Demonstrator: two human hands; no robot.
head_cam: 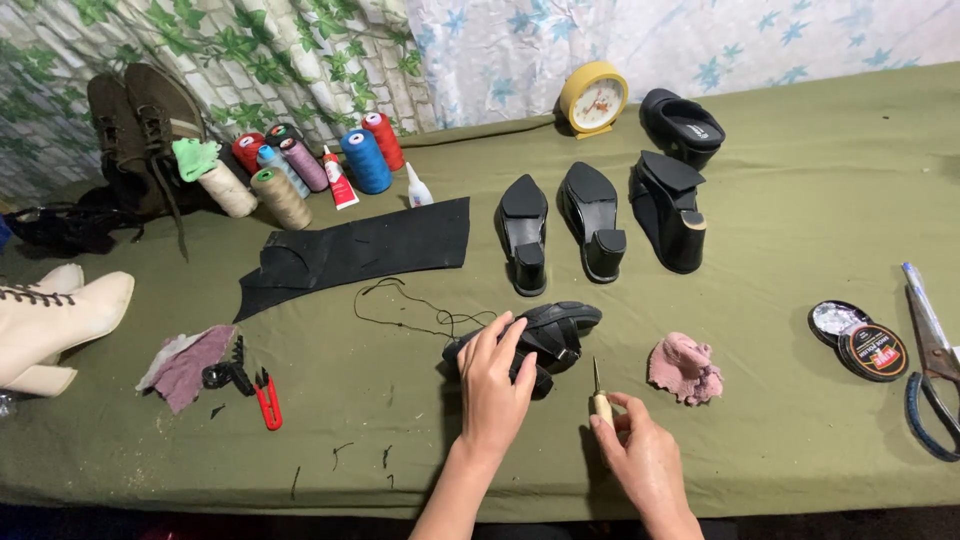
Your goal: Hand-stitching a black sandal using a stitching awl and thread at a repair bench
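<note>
A black strappy shoe (555,330) lies on its side on the olive green cloth (780,250). My left hand (493,385) rests over its near end and grips it. To the right, my right hand (632,448) holds a small awl (600,395) with a pale wooden handle, its metal point up, a little apart from the shoe. A thin black thread (410,305) trails from the shoe to the left across the cloth.
Three black heeled shoes (595,220) stand sole-up behind; another sits by a yellow clock (593,98). A black rubber sheet (360,252), thread cones (300,165), red snips (266,398), pink rags (683,368), polish tin (862,345), scissors (935,360), white boot (45,320).
</note>
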